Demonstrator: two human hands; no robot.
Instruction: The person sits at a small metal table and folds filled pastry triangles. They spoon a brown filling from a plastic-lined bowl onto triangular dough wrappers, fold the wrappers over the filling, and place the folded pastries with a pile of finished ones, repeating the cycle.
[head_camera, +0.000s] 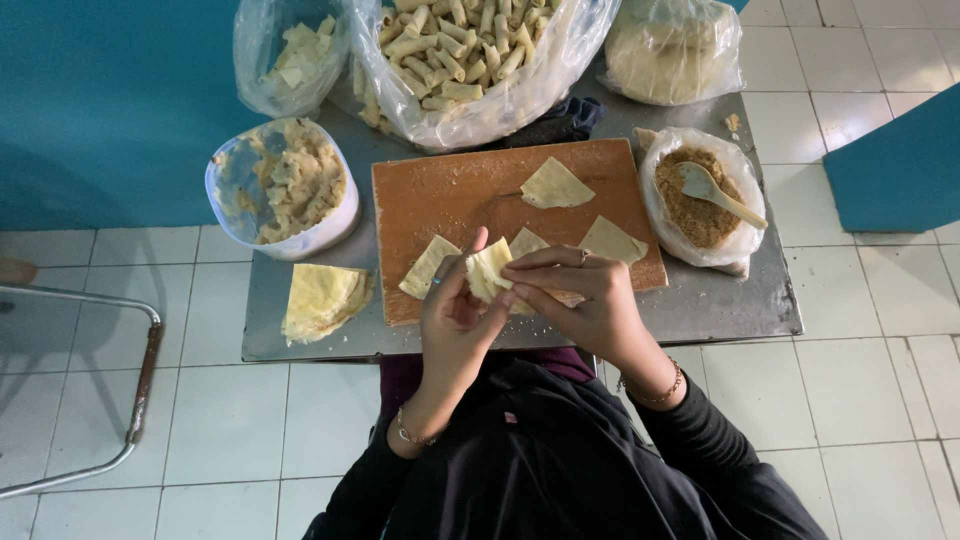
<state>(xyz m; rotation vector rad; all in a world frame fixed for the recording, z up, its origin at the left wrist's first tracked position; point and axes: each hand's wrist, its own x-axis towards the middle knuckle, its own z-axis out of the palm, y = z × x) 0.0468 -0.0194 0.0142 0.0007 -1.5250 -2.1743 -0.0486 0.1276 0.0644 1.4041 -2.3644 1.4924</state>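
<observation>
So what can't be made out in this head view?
- Filling inside the wrapper: hidden by left hand and right hand.
- Top of the bag of rolls: cut off by the upper edge.
- Contents of the far-right bag: blurred by plastic.
- Dark cloth: mostly under the bags.

Home snack-making kitchen: tiled floor, cutting board, bagged rolls.

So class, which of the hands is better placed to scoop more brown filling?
Probably the right hand: it is nearer the spoon in the filling bag, while the left hand cradles the wrapper.
</observation>
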